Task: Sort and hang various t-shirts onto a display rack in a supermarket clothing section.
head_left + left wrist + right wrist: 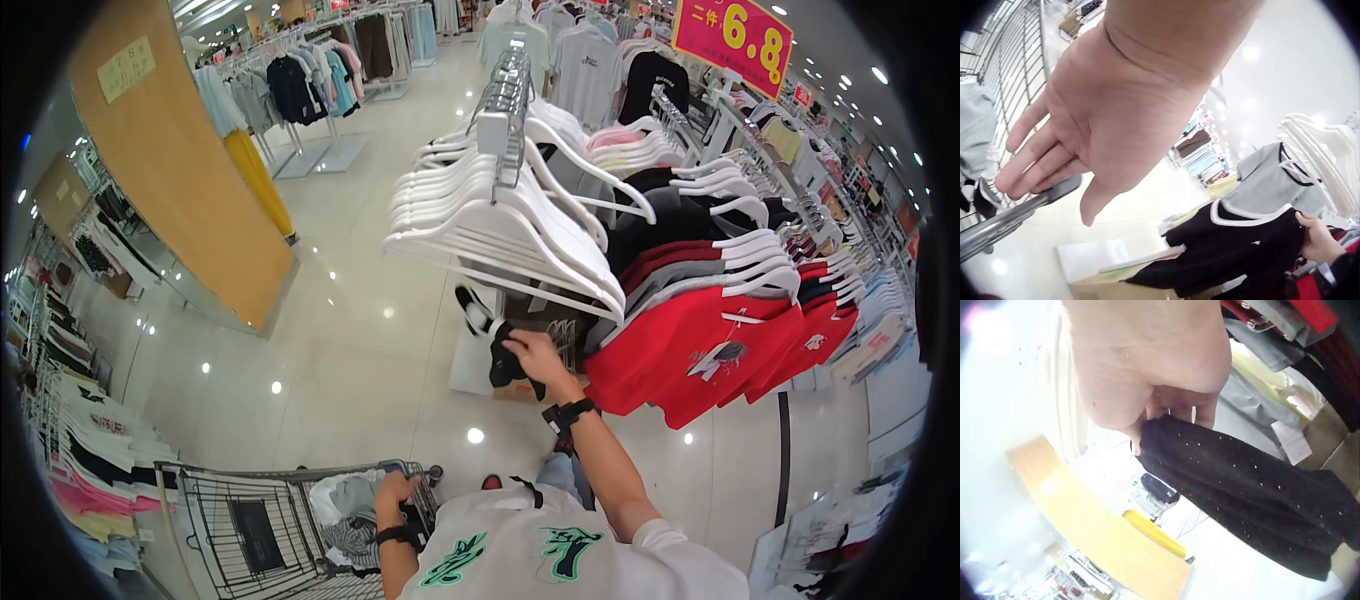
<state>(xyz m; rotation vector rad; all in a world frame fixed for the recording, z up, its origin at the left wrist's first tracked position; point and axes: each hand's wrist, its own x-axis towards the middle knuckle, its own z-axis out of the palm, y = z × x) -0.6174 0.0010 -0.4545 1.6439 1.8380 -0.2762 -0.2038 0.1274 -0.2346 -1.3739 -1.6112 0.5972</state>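
Note:
The right hand pinches a black garment below the row of white hangers; the right wrist view shows the thumb and fingers of the right hand on the bunched edge of this black cloth, dotted with small pale specks. In the left wrist view the black garment has a white-trimmed neckline and hangs from the right hand. The left hand has its fingers extended over the cart's handle; in the head view the left hand is at the cart's edge.
The wire shopping cart holds grey and white clothes. Red shirts hang on the rack at the right, with a cardboard box below. A wooden pillar stands at the left, a price sign above the rack.

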